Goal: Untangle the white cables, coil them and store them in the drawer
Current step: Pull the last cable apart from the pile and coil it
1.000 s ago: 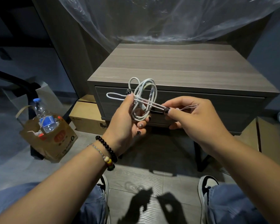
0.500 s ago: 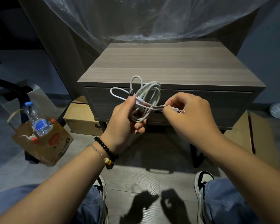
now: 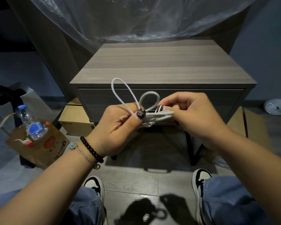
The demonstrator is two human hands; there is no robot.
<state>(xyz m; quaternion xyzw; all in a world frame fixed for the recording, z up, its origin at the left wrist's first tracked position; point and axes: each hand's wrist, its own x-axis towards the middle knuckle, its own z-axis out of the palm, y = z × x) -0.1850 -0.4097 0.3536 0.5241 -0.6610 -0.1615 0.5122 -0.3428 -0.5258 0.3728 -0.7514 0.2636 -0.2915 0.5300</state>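
Note:
A bundle of white cables (image 3: 150, 116) is held in the air in front of the closed drawer (image 3: 104, 98) of a grey wooden nightstand (image 3: 162, 67). My left hand (image 3: 117, 129) grips the bundle from the left, thumb pressed on top. Two loops stick up from it, a tall one (image 3: 118, 90) and a smaller round one (image 3: 150, 99). My right hand (image 3: 191, 114) pinches the bundle's right end between thumb and fingers. The two hands almost touch. The lower part of the bundle is hidden by my fingers.
A brown paper bag (image 3: 39, 143) with a water bottle (image 3: 31, 122) stands on the floor at the left. Cardboard boxes (image 3: 75, 117) sit beside and under the nightstand. Clear plastic sheeting (image 3: 136, 18) hangs behind it. My knees and shoes (image 3: 94, 184) are below.
My right hand has moved left and closed in on the bundle. The wide coil has been squeezed flat, leaving two loops standing up. The view has shifted.

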